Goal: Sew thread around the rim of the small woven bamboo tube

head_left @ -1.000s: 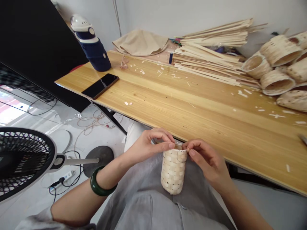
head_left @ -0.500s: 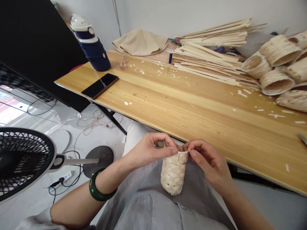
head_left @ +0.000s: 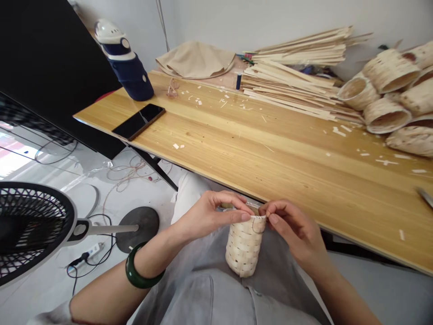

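Observation:
A small woven basket [head_left: 244, 248] of pale strips stands nearly upright on my lap, its rim bound with stitched thread. My left hand [head_left: 226, 211] grips the rim from the left, thumb outside and fingers over the top edge. At the right side of the rim, my right hand [head_left: 290, 225] is closed in a pinch; what lies between its fingertips is too small to make out. A dark loop of thread [head_left: 257, 225] hangs on the basket's outer wall just below the rim.
On the wooden table [head_left: 209, 149] lie a phone [head_left: 139, 122], a blue bottle [head_left: 131, 74], wood strips [head_left: 287, 85], a thread spool [head_left: 238, 81], bark tubes [head_left: 387, 115] and scraps. A fan [head_left: 34, 230] stands at left. A blade [head_left: 425, 197] lies at the right edge.
The view has shifted slightly. My left fingers have flattened a little over the rim, and the basket's top has tilted slightly to the right. My right hand keeps its pinch.

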### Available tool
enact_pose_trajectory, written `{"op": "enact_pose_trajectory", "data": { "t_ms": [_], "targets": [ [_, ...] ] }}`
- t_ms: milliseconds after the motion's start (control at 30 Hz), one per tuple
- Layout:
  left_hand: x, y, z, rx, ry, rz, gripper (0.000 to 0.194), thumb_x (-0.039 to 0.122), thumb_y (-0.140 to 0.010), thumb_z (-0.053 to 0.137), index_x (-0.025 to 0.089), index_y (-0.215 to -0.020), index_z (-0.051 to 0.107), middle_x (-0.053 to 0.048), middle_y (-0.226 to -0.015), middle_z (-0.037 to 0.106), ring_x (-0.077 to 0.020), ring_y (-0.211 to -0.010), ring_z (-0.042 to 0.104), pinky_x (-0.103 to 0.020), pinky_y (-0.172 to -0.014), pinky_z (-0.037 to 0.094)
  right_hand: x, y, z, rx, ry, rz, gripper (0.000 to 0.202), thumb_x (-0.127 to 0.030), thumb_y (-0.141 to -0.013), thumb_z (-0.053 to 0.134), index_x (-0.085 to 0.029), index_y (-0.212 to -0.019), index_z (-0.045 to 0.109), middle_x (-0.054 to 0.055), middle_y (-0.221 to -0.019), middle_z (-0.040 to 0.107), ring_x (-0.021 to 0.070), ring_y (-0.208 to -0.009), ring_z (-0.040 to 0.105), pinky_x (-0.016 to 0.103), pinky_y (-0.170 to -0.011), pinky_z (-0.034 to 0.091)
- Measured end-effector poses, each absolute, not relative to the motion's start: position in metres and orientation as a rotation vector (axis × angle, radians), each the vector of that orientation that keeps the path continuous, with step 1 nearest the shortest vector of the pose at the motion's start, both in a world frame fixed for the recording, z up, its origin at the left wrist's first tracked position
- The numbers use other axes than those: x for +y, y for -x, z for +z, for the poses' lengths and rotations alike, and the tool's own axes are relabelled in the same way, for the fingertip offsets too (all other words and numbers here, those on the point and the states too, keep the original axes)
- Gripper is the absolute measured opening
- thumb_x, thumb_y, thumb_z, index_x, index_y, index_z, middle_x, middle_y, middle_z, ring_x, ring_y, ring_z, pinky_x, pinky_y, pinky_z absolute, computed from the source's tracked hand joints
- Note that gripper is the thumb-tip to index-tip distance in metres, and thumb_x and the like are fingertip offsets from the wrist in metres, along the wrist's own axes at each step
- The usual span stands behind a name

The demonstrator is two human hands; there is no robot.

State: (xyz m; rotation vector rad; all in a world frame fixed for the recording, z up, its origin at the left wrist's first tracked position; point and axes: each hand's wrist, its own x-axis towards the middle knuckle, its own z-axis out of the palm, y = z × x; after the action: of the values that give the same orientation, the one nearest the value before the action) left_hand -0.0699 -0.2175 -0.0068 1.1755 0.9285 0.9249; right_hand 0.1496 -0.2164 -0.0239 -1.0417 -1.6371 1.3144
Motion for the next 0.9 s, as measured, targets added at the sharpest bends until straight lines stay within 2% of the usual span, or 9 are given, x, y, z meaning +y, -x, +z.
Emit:
{"op": "enact_pose_trajectory", "data": {
  "t_ms": [200,333,400,500,667,900],
  "targets": [
    [-0.219,0.069,-0.006,0.944,-1.217,0.925,0.009,0.027,-0.082,0.076,0.019,-0.085,0.078,-0.006,-0.095,0.074,-0.0208,-0.103,0.065,-0.033,-0.092,0.051,-0.217,-0.151,-0.024,-1.633,1.052,1.300,0.013,-0.033,-0.098,0.056,-0.023,-0.092,0.062,0.004,-0.090,0.065,0.0159,-0.082,0.061,0.024,-0.069,0.049],
    [-0.220,0.067,-0.007,0.922,-1.131,0.919,0.010,0.028,-0.080,0.077,0.018,-0.084,0.078,-0.007,-0.112,0.068,-0.0192,-0.102,0.065,-0.030,-0.085,0.053,-0.217,-0.153,-0.023,-1.656,1.067,1.284,0.014,-0.033,-0.097,0.056,-0.022,-0.092,0.062,0.004,-0.087,0.065,0.0163,-0.078,0.061,0.025,-0.066,0.050],
    [-0.221,0.066,-0.008,0.901,-1.069,0.915,0.011,0.028,-0.080,0.077,0.018,-0.084,0.078,-0.008,-0.113,0.068,-0.0198,-0.103,0.065,-0.030,-0.084,0.053,-0.215,-0.154,-0.020,-1.696,1.068,1.250,0.011,-0.031,-0.097,0.057,-0.023,-0.093,0.064,0.003,-0.087,0.066,0.0153,-0.074,0.062,0.026,-0.064,0.050],
    [-0.222,0.064,-0.008,0.863,-1.024,0.909,0.011,0.027,-0.080,0.077,0.017,-0.084,0.077,-0.009,-0.114,0.068,-0.0220,-0.109,0.063,-0.032,-0.087,0.053,-0.209,-0.156,-0.009,-1.828,1.068,1.049,0.007,-0.023,-0.095,0.059,-0.025,-0.094,0.066,0.003,-0.089,0.068,0.0153,-0.075,0.062,0.028,-0.066,0.050],
    [-0.223,0.063,-0.007,0.826,-1.028,0.918,0.010,0.027,-0.080,0.077,0.017,-0.082,0.076,-0.009,-0.113,0.069,-0.0239,-0.116,0.061,-0.035,-0.093,0.052,-0.196,-0.155,0.017,-2.142,0.925,0.686,0.014,-0.016,-0.092,0.059,-0.026,-0.095,0.069,0.003,-0.081,0.069,0.0187,-0.078,0.060,0.033,-0.068,0.047],
    [-0.223,0.063,-0.005,0.818,-1.083,0.907,0.009,0.026,-0.081,0.076,0.017,-0.082,0.074,-0.009,-0.113,0.068,-0.0247,-0.118,0.060,-0.035,-0.092,0.053,-0.188,-0.156,0.029,-2.313,0.860,0.795,0.014,-0.019,-0.093,0.057,-0.025,-0.091,0.069,0.001,-0.074,0.066,0.0166,-0.071,0.058,0.031,-0.063,0.045]
  ]
}}
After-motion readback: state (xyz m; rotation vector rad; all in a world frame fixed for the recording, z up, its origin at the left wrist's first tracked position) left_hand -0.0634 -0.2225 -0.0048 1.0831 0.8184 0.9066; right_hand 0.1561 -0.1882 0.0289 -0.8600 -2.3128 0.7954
